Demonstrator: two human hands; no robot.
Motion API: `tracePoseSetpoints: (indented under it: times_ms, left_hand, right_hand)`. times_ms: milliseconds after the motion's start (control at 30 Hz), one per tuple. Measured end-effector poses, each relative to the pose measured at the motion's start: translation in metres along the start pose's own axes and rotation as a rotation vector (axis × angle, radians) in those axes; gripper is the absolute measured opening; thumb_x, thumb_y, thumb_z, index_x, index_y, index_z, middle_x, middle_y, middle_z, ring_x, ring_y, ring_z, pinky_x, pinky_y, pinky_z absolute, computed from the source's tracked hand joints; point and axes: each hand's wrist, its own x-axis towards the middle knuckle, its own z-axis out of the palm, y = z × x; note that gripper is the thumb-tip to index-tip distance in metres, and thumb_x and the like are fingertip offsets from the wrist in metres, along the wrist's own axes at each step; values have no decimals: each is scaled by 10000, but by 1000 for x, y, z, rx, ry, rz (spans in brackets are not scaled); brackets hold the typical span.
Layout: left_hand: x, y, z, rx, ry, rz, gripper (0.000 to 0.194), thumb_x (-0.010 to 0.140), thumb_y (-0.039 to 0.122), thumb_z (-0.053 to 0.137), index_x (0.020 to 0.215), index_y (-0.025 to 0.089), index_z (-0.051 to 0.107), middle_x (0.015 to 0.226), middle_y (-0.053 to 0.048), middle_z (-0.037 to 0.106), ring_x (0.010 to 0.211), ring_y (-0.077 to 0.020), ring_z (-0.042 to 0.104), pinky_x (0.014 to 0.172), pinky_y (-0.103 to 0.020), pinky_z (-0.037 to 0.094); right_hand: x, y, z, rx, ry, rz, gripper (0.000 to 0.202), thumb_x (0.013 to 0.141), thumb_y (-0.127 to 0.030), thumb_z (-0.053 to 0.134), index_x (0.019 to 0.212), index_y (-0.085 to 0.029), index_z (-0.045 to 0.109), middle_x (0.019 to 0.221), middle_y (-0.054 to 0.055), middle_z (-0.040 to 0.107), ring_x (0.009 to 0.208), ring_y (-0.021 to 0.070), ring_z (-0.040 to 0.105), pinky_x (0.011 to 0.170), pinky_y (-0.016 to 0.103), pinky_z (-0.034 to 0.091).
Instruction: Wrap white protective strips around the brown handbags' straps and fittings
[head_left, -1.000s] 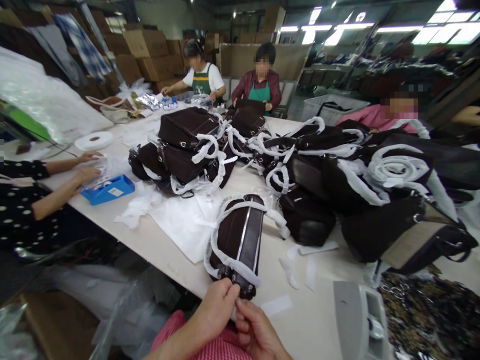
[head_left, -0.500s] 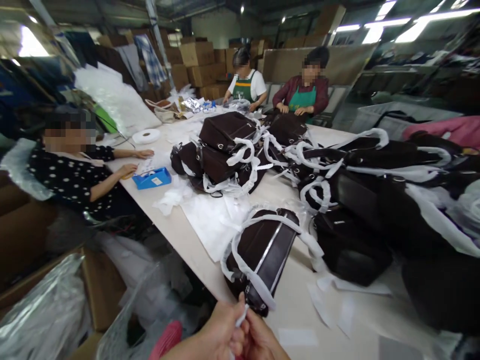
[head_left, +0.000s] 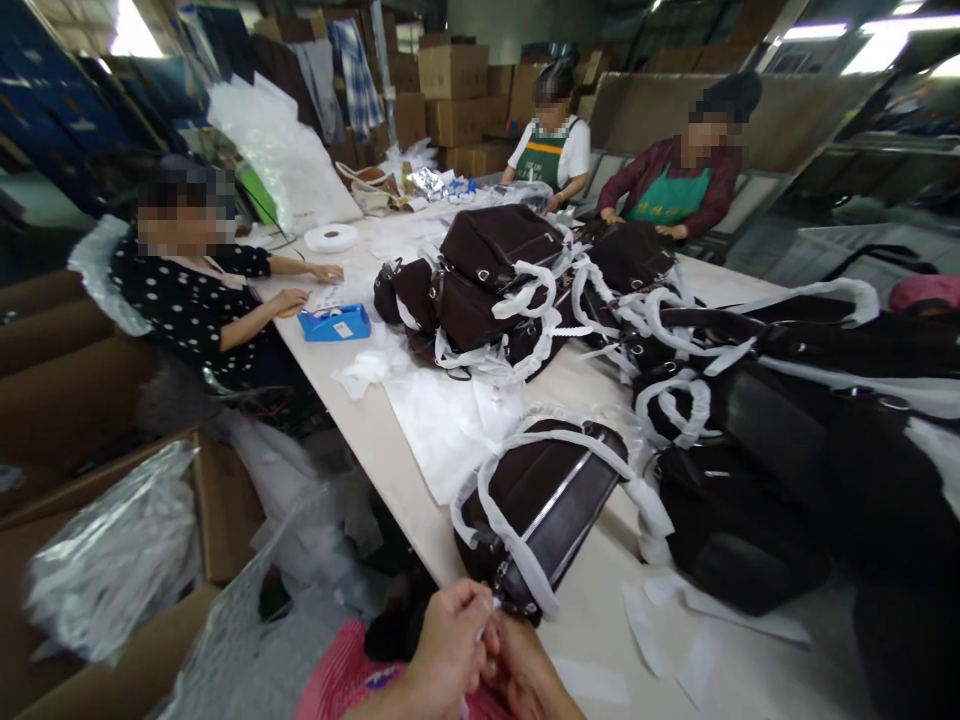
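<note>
A dark brown bag (head_left: pixel 555 495) with a silver zip lies at the near table edge, its handles wrapped in white material (head_left: pixel 501 510). At its near end, my left hand (head_left: pixel 448 635) is closed in a pinch on a thin white strip (head_left: pixel 482 630). My right hand (head_left: pixel 521 660) is closed beside it, fingers curled at the same strip, close to the bag's metal fittings. The strip's lower part is mostly hidden by my fingers.
More dark bags (head_left: pixel 499 245) with wrapped handles are heaped across the table (head_left: pixel 352 400). A blue tape dispenser (head_left: pixel 335 323) stands near a person in a dotted top at the left. Two people in green aprons work behind. An open carton (head_left: pixel 225 520) holds plastic at lower left.
The view has turned slightly left, so the table and people appear further right. Both hands remain pinched at the bag's near end. The seated person's hands remain on the table.
</note>
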Motion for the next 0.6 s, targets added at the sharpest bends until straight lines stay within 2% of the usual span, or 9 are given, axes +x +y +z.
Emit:
tracePoseSetpoints:
  times_ms: [67, 133, 200, 267, 333, 433, 500, 600]
  left_hand:
    - [-1, -1, 0, -38, 11, 0, 509, 531, 647, 626, 713, 200, 466, 438, 74, 475, 298, -13, 230, 329, -189, 84]
    - [-2, -2, 0, -57, 13, -15, 448, 583, 601, 613, 711, 206, 444, 426, 88, 446, 303, -13, 220, 332, -187, 92]
    - [-3, -2, -1, -45, 15, -17, 362, 671, 537, 572, 728, 208, 433, 424, 88, 443, 307, -18, 224, 337, -185, 90]
    - [-4, -2, -1, -29, 18, -8, 258, 760, 453, 510, 761, 207, 430, 442, 79, 472, 309, -23, 236, 342, -180, 86]
    - [-5, -1, 0, -17, 20, -17, 176, 818, 377, 458, 777, 210, 423, 435, 83, 467, 302, -29, 246, 343, -177, 93]
    - [-7, 4, 1, 2, 23, -68, 154, 853, 332, 444, 761, 215, 406, 392, 95, 422, 285, -35, 243, 343, -176, 85]
    - [-8, 11, 0, 15, 13, -107, 179, 861, 336, 466, 746, 214, 403, 387, 93, 423, 275, -30, 233, 348, -176, 69]
    - [-10, 24, -2, 46, -7, -165, 229, 864, 359, 503, 724, 206, 407, 394, 87, 433, 272, -20, 236, 354, -170, 70]
  right_hand:
    - [-15, -6, -5, -66, -70, 5, 389, 593, -417, 787, 505, -167, 503, 381, -36, 501, 301, 57, 401, 309, 149, 180]
    - [-34, -14, -8, -45, -207, 7, 330, 584, -361, 824, 589, -141, 578, 471, -13, 570, 347, 50, 432, 335, 145, 235]
    - [-52, -22, -9, 82, -337, 7, 296, 600, -322, 841, 667, -133, 624, 548, -22, 598, 406, 36, 452, 425, 151, 363]
    - [-63, -26, -7, 276, -381, 36, 259, 608, -265, 851, 708, -144, 646, 603, -39, 620, 453, 28, 481, 535, 168, 449]
    - [-64, -25, -5, 421, -360, 134, 251, 601, -226, 861, 729, -150, 658, 623, -41, 651, 472, 37, 530, 563, 170, 476]
    - [-56, -18, -2, 563, -354, 248, 245, 607, -186, 858, 741, -133, 660, 636, -13, 699, 537, 78, 627, 593, 183, 513]
    - [-50, -13, 1, 643, -370, 239, 246, 620, -158, 847, 783, -122, 665, 667, 7, 726, 567, 99, 657, 558, 177, 513]
    - [-41, -7, 8, 734, -423, 217, 275, 628, -135, 839, 841, -103, 669, 681, 33, 737, 554, 98, 653, 431, 123, 432]
